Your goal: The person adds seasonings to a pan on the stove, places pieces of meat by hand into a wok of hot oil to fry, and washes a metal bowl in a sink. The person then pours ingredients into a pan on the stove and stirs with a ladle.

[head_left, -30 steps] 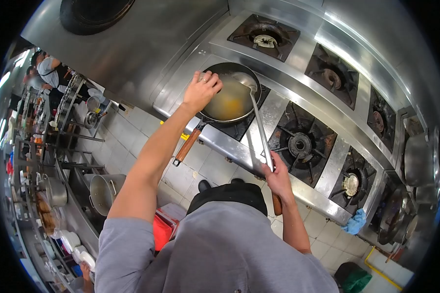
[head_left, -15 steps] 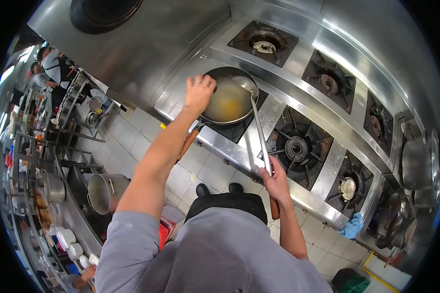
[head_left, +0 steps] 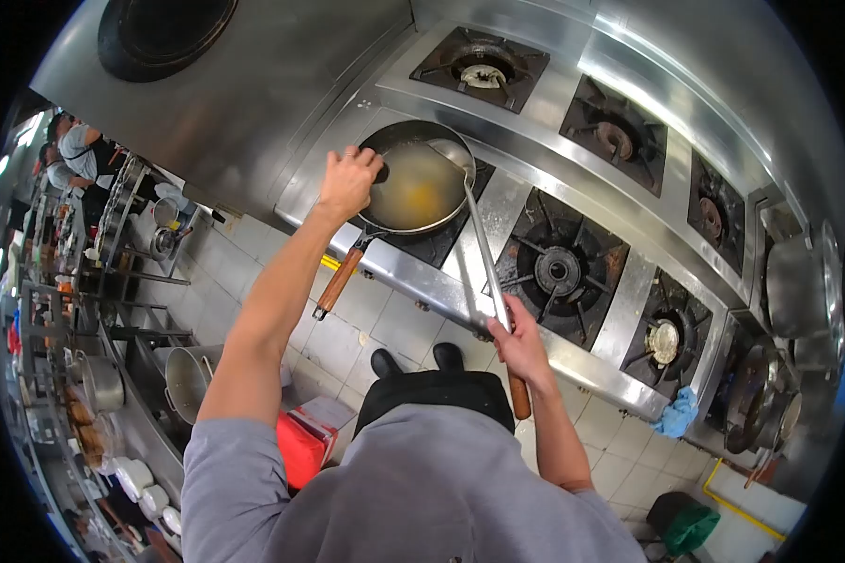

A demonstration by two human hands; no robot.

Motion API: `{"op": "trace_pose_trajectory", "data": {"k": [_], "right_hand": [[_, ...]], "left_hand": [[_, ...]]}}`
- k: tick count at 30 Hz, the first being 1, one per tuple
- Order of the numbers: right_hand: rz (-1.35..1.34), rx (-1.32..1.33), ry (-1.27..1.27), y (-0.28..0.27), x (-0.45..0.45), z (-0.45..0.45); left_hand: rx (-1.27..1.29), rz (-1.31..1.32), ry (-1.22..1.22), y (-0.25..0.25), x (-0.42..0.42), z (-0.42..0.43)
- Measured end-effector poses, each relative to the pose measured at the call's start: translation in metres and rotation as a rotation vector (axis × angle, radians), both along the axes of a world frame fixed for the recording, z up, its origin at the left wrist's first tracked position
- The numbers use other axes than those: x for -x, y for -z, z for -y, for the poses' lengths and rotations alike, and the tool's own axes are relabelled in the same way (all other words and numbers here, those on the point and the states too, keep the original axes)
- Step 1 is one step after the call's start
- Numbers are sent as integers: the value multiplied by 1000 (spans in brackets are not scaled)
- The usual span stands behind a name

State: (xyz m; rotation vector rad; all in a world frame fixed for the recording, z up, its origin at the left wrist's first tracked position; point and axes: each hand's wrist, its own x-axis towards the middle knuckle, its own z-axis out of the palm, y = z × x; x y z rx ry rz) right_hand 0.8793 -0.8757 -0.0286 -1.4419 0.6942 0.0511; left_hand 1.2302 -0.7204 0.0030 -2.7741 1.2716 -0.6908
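Observation:
A dark wok (head_left: pixel 406 131) with a wooden handle (head_left: pixel 341 280) sits on the front left burner. In it is cloudy liquid with a blurred yellow-orange patch (head_left: pixel 424 195). My right hand (head_left: pixel 521 342) is wrapped round the long metal shaft of a ladle (head_left: pixel 483 246), just above its wooden grip. The ladle's bowl rests inside the wok at the far right rim. Over the wok's left rim is my left hand (head_left: pixel 350 183), palm down with curled fingers. A small dark shape shows at its fingertips; whether it is held cannot be made out.
Several gas burners, one of them a front burner (head_left: pixel 559 270), fill the steel stove. A blue cloth (head_left: pixel 676 413) hangs at its right corner. Large pots (head_left: pixel 190 383) and shelving stand left, with co-workers (head_left: pixel 75 155) farther back. A red container (head_left: pixel 302 448) is near my left side.
The view has shifted, and more of the wok's wooden handle shows. My left hand stays by the left rim with its fingers curled; my right hand keeps hold of the ladle.

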Motion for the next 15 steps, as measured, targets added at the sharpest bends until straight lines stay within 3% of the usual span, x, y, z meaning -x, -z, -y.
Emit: {"op": "trace_pose_trajectory", "data": {"k": [3, 5, 6, 7, 10, 11, 13, 15], "right_hand": [[91, 14, 12, 19, 4, 1], [115, 47, -4, 16, 3, 1], [94, 24, 2, 14, 3, 1], [73, -4, 16, 12, 1, -1], [47, -18, 27, 9, 0, -3], [50, -12, 18, 9, -1, 0], [62, -37, 18, 11, -3, 0], [90, -23, 31, 12, -4, 1]], "left_hand": [[151, 22, -5, -7, 5, 5], [-259, 89, 173, 4, 7, 0], [-100, 100, 123, 7, 3, 0], [-103, 106, 124, 4, 0, 1], [-322, 110, 226, 6, 3, 6], [-316, 112, 217, 7, 3, 7], [-25, 113, 27, 3, 2, 12], [-58, 80, 61, 13, -1, 8]]}}
